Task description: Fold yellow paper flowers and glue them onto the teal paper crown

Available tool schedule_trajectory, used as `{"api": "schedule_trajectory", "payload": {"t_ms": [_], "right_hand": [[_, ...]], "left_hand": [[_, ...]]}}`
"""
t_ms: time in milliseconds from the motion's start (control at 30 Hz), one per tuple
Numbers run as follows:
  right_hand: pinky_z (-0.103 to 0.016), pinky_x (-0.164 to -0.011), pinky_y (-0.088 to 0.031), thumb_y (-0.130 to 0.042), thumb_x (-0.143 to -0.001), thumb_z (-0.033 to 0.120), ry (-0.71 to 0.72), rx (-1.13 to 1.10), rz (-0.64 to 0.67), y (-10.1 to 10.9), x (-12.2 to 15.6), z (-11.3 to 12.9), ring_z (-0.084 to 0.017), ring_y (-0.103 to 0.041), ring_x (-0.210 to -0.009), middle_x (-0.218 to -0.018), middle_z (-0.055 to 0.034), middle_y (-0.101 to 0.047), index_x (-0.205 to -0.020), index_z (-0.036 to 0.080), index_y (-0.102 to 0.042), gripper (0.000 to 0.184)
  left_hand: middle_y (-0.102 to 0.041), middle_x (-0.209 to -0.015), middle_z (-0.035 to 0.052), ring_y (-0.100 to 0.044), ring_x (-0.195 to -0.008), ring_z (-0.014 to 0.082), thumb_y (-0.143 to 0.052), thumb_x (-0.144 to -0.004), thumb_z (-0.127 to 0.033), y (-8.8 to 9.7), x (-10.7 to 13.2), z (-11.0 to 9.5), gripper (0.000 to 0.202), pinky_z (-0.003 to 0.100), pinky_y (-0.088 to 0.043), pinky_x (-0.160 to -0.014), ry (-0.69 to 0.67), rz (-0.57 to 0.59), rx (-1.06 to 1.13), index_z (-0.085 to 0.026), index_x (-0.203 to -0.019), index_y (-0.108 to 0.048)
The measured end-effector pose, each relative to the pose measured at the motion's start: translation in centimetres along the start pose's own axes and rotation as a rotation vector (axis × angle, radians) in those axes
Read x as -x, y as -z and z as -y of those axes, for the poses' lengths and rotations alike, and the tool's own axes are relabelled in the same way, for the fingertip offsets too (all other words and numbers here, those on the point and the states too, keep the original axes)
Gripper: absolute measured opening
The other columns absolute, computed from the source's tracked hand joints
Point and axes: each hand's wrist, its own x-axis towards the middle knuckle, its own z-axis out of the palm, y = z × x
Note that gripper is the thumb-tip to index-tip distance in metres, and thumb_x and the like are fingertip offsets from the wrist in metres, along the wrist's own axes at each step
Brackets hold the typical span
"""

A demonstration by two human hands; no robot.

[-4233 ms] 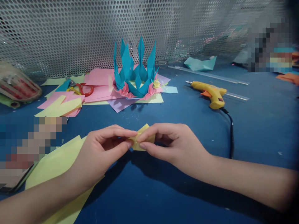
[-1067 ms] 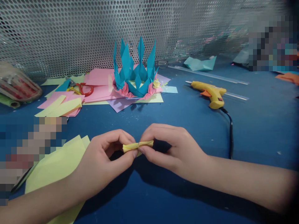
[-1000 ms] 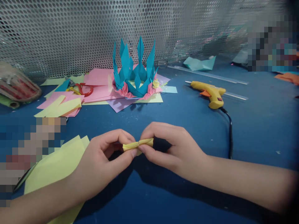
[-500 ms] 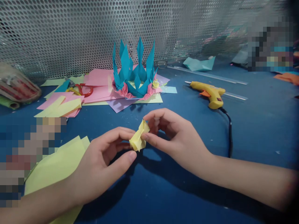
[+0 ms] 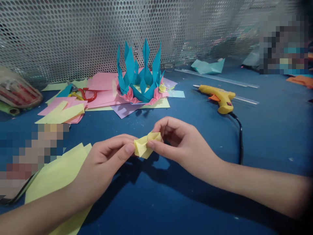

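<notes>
A small piece of folded yellow paper (image 5: pixel 144 148) is held between my two hands above the blue table (image 5: pixel 156 195). My left hand (image 5: pixel 107 160) pinches its left end, thumb in front and fingers behind. The thumb of my right hand (image 5: pixel 181 140) presses on the front of its right part, the fingers curling behind it. Beyond the hands stands a folded-paper piece with tall blue points (image 5: pixel 144 78) and pink folded paper (image 5: pixel 129 94) around its base. A small yellow folded piece (image 5: pixel 162 87) sits at its right side.
A yellow glue gun (image 5: pixel 218 98) with a black cord (image 5: pixel 241 137) lies at the right, near clear sticks (image 5: pixel 217 78). Red-handled scissors (image 5: pixel 90 94) rest on coloured sheets at the left. Yellow-green paper (image 5: pixel 56 176) lies beside my left forearm. A perforated metal panel (image 5: pixel 85 36) stands behind.
My left thumb and fingers have closed on the left end of the yellow paper. The paper has turned flatter, and its right end now shows a fold opened outward.
</notes>
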Motion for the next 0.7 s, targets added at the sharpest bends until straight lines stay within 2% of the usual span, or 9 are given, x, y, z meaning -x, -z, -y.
{"api": "schedule_trajectory", "payload": {"t_ms": [200, 433, 533, 700], "right_hand": [[-0.021, -0.053, -0.043, -0.07, -0.082, 0.026, 0.021, 0.137, 0.032, 0.0, 0.27, 0.22, -0.009, -0.051, -0.057, -0.065, 0.003, -0.059, -0.082, 0.018, -0.065, 0.01], [-0.02, -0.053, -0.042, -0.066, -0.083, 0.023, 0.083, 0.192, 0.025, -0.05, 0.29, 0.47, -0.008, -0.05, -0.057, -0.067, 0.003, -0.06, -0.083, 0.017, -0.067, 0.006], [-0.02, -0.054, -0.042, -0.064, -0.082, 0.02, 0.11, 0.219, 0.014, -0.07, 0.34, 0.56, -0.009, -0.05, -0.058, -0.067, 0.0025, -0.06, -0.082, 0.017, -0.066, 0.003], [-0.022, -0.057, -0.044, -0.062, -0.08, 0.017, 0.172, 0.268, -0.026, -0.15, 0.39, 0.63, -0.01, -0.049, -0.059, -0.066, 0.003, -0.058, -0.08, 0.019, -0.063, 0.002]], "left_hand": [[-0.073, -0.088, 0.0001, -0.064, -0.081, 0.0157, -0.069, -0.089, -0.049, -0.01, -0.17, -0.21, 0.027, 0.022, -0.051, -0.075, -0.003, 0.032, 0.032, -0.027, -0.078, -0.08], [-0.07, -0.088, 0.0023, -0.064, -0.08, 0.0167, -0.071, -0.087, -0.051, 0.12, -0.37, -0.18, 0.029, 0.024, -0.051, -0.074, 0.007, 0.039, 0.016, -0.026, -0.077, -0.081], [-0.07, -0.088, 0.0014, -0.064, -0.081, 0.0156, -0.071, -0.087, -0.052, 0.03, -0.39, -0.32, 0.03, 0.022, -0.05, -0.074, 0.015, 0.052, 0.041, -0.026, -0.075, -0.08], [-0.072, -0.084, -0.0017, -0.063, -0.076, 0.0129, -0.067, -0.092, -0.033, -0.13, -0.19, -0.68, 0.021, 0.018, -0.049, -0.068, -0.034, 0.057, -0.03, -0.028, -0.074, -0.079]]}}
